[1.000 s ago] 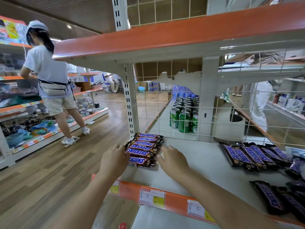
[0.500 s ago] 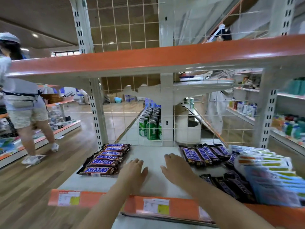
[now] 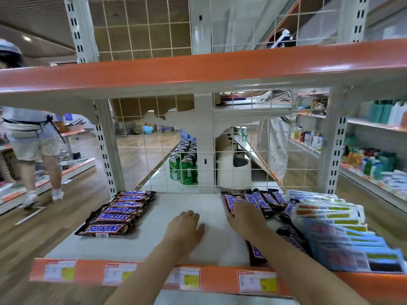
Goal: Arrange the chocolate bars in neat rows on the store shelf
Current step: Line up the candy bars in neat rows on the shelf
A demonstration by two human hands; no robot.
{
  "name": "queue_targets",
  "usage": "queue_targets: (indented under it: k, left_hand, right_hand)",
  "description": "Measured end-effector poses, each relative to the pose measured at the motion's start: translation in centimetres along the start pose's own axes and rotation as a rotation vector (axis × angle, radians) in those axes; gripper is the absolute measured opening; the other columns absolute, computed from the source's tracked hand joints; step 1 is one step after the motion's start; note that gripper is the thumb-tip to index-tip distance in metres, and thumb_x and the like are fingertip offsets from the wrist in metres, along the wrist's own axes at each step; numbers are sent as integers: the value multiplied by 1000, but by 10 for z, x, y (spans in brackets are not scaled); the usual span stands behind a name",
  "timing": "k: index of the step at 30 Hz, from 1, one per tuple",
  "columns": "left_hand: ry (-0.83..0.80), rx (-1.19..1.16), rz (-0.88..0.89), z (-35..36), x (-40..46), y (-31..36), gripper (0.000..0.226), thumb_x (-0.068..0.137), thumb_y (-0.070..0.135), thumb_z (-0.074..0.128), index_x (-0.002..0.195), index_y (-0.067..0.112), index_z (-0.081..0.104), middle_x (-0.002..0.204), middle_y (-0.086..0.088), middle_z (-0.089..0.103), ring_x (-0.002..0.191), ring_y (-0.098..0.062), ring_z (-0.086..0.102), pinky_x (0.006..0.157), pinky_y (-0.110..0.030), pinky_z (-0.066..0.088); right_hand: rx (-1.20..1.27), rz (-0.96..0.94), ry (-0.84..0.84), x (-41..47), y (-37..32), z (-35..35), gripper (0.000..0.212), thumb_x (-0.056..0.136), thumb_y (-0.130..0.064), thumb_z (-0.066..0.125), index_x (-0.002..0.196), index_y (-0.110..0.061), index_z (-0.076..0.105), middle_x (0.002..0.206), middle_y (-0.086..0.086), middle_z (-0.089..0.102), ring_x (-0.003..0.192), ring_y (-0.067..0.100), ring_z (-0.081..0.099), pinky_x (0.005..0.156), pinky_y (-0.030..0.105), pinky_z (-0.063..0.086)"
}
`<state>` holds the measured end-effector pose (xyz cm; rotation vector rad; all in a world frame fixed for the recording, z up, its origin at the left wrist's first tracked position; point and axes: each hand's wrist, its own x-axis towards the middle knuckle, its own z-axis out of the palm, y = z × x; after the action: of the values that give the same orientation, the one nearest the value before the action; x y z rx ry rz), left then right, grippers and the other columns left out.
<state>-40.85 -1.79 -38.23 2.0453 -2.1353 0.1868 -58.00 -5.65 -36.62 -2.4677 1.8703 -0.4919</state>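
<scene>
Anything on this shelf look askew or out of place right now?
Yes. The left row of bars lies neat, but the bars near the right hand fan out unevenly, and one bar lies alone at the front edge, partly under the forearm.

We see a bare strip of shelf [image 3: 174, 203] running front to back between the neat row of chocolate bars [image 3: 114, 211] on the left and the loose bars [image 3: 259, 200] on the right; our left hand [image 3: 185, 228] lies flat in it. Our right hand [image 3: 246, 217] rests at its right edge, on the nearest loose bar. A wire grid [image 3: 154, 155] closes the back, the upper shelf [image 3: 198, 71] limits headroom, and stacked blue packets [image 3: 339, 234] crowd the far right.
</scene>
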Motion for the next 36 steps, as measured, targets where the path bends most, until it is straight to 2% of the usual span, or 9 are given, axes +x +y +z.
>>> queue_targets:
  k: [2, 6, 9, 15, 26, 31, 36]
  left_hand:
    - [2, -12, -21, 0, 1, -6, 38, 98, 39, 34, 118, 12, 52, 122, -4, 52, 118, -21, 46, 90, -32, 40]
    - [11, 13, -42, -1, 2, -20, 39, 98, 39, 33, 121, 13, 52, 123, -3, 52, 118, -21, 46, 91, -30, 40]
    - [19, 30, -67, -5, 2, -31, 37, 98, 38, 33, 116, 13, 53, 121, -5, 52, 117, -22, 46, 88, -30, 39]
    - [32, 22, -104, -7, -1, -50, 40, 98, 38, 32, 123, 13, 51, 124, -3, 52, 118, -20, 46, 89, -29, 40]
    - [62, 8, -97, -13, -11, -65, 42, 98, 40, 32, 124, 12, 51, 122, -3, 53, 115, -19, 48, 90, -32, 45]
    - [104, 1, -92, -19, -17, -73, 43, 99, 40, 32, 125, 12, 51, 124, -2, 53, 115, -19, 49, 90, -31, 44]
    - [106, 23, -100, -25, -27, -77, 42, 99, 39, 32, 122, 11, 52, 122, -2, 53, 115, -20, 49, 87, -31, 43]
  right_hand:
    - [7, 46, -18, 7, 0, 1, 24, 96, -32, 44, 94, -11, 53, 117, 11, 54, 104, 25, 56, 73, 28, 39]
    - [-25, 115, -23, 23, -2, 5, 38, 95, -37, 44, 112, -6, 59, 123, 11, 51, 110, 26, 53, 84, 30, 44]
    - [-60, 141, -35, 35, -5, 9, 43, 94, -43, 44, 115, -9, 60, 124, 10, 51, 113, 26, 52, 89, 31, 43]
    - [-159, 228, -110, 49, -18, 20, 47, 93, -47, 44, 124, -15, 56, 129, 11, 51, 118, 26, 49, 94, 33, 42]
    - [-92, 326, -196, 56, -31, 21, 38, 90, -31, 52, 124, -13, 56, 129, 7, 54, 120, 26, 51, 93, 36, 45]
    - [-72, 282, -138, 50, -33, 22, 35, 89, -27, 55, 120, -11, 58, 122, 9, 58, 115, 27, 54, 92, 36, 48]
    - [-241, 104, 20, 41, -38, 18, 28, 93, -21, 49, 117, -11, 59, 118, 6, 58, 111, 22, 56, 87, 29, 46]
